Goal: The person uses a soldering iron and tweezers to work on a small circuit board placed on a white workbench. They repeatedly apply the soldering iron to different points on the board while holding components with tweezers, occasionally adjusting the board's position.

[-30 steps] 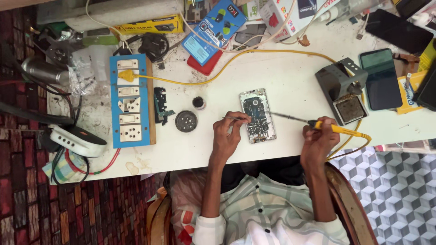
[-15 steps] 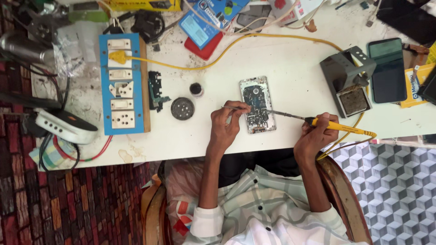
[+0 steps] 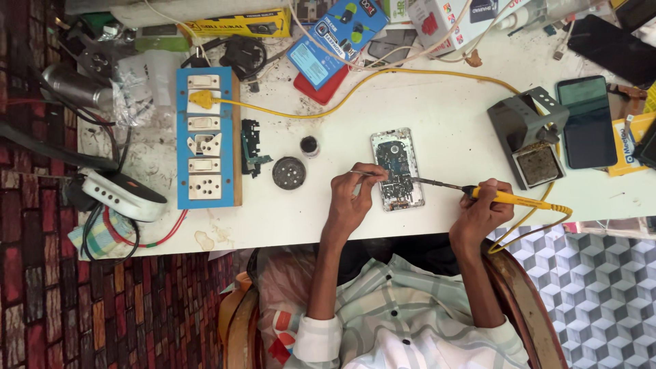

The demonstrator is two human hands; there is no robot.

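From the head camera, looking down, a white table (image 3: 444, 102) is full of things. At the far edge lie the packages. A long yellow box (image 3: 236, 24) lies flat near the top left. Next to it, toward the middle, a blue card pack (image 3: 335, 37) lies tilted, and a red flat thing (image 3: 321, 87) peeks out from under it. Farther right is a white box with red on it (image 3: 444, 20). At the right edge a small yellow package (image 3: 632, 140) sticks out beside a dark phone (image 3: 584, 123) that lies screen up.

On the left side a blue board with white sockets (image 3: 205, 137) lies with its long side running from far to near. A yellow plug (image 3: 200, 100) sits in it, and a yellow cord runs off across the table.

The opened phone (image 3: 396, 167) lies in the middle of the table, close to the near edge. Its insides face up. Its long side runs from far to near, tilted a little.

The left hand (image 3: 352, 201) has its grip pinched together on thin tweezers (image 3: 369, 173). The tweezers point right and reach onto the opened phone.

The right hand (image 3: 482, 212) has its grip closed around the yellow handle of a soldering iron (image 3: 492, 197). The iron lies almost sideways. Its dark tip points left and touches the right side of the opened phone.

A grey iron stand (image 3: 526, 133) sits just right of the opened phone. A small round dark lid (image 3: 288, 173) and a tiny black pot (image 3: 309, 145) lie to the left.
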